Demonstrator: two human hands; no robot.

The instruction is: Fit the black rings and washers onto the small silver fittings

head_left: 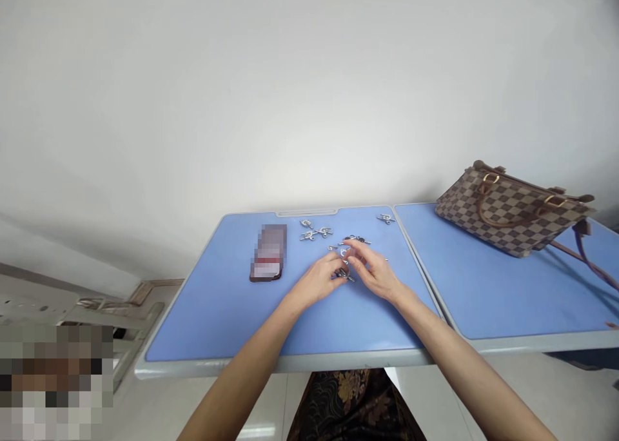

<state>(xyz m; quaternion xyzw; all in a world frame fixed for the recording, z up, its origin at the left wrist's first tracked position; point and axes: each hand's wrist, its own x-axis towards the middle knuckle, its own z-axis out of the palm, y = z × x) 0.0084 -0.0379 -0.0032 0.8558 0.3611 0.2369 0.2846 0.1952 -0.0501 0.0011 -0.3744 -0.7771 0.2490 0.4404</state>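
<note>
My left hand [320,277] rests low over the blue tabletop, its fingers curled round a small silver metal piece [343,274] that looks like a key or clip on a ring. Close beside it, my right hand [374,270] has thumb and fingers bent inward, and what lies between their tips is mostly hidden. A bright silver bit [344,252] shows between the two hands. Just beyond the right fingers lie more metal pieces [362,240], partly covered. Further back, several similar pieces [309,235] lie in a loose group, and a single one [385,218] sits apart to the right.
A phone [269,253], its screen blurred, lies on the blue desk [213,312] to the left. On the adjoining desk [476,293] a brown checked handbag [512,205] leans with its strap trailing right. A white wall [309,93] stands behind. A blurred person [53,383] is at lower left.
</note>
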